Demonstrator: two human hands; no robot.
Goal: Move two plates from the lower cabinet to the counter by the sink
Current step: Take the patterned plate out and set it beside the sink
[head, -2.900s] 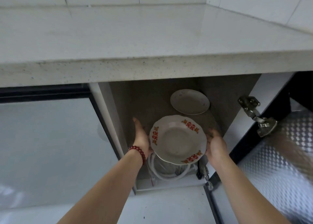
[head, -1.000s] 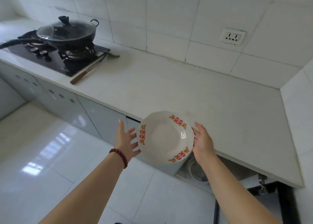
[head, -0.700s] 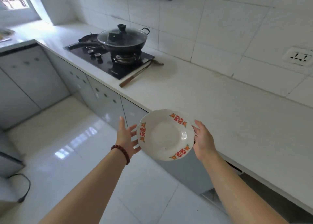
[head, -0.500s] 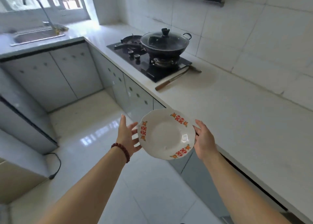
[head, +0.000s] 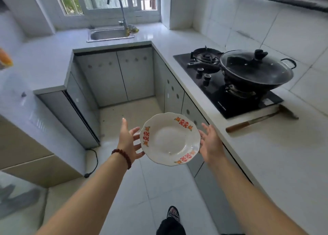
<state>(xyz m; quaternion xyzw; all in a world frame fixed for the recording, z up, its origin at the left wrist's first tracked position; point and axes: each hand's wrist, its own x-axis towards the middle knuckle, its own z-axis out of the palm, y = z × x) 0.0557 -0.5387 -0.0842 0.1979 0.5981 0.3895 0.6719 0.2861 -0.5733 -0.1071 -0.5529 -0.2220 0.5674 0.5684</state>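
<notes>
A white scalloped plate [head: 170, 138] with red and orange marks on its rim hangs tilted in the air above the floor, in the middle of the head view. My left hand [head: 128, 140] presses its left edge with straight, spread fingers. At the plate's right edge my right hand [head: 210, 144] does the same, fingers straight. The steel sink [head: 110, 39] with its curved tap [head: 119, 5] lies far ahead under the window, with bare white counter [head: 152, 34] to its right. The lower cabinet and the second plate are out of view.
On the right counter a black gas hob [head: 221, 92] carries a lidded wok [head: 255, 71], and a wooden-handled knife [head: 252, 122] lies beside it. Grey cabinet doors [head: 115, 75] line the aisle. A black cable [head: 94, 162] trails on the floor at left. My foot [head: 173, 215] shows below.
The plate came out of the lower cabinet between both hands. The view has since swung left along the counter past the hob, bringing the sink into sight ahead.
</notes>
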